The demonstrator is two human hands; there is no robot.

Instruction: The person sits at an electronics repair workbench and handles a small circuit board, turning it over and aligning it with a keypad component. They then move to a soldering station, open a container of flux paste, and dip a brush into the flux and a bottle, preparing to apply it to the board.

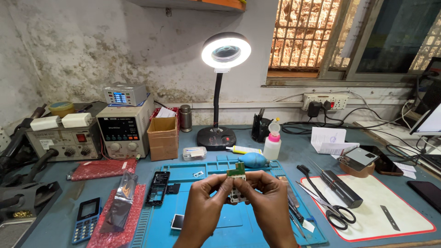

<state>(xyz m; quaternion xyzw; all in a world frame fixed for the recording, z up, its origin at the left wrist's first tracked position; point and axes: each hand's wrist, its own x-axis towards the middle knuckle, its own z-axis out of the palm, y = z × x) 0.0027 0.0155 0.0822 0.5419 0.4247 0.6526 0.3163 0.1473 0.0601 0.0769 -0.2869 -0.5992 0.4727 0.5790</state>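
Above blue mat [193, 229], both hands [239, 202] pinch circuit board [237, 171] between fingertips.

You hold a green circuit board [237, 170]. Blue work mat [202, 229] beneath; red bubble wrap [102, 168] left; white pad [367, 216] edged red; grey-blue tabletop [294, 151].

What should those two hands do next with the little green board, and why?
Probably bring the green board down closer to the blue mat. The left hand and right hand pinch it with a small white part up in the air, and a slip could send them in among the scissors and tweezers nearby.
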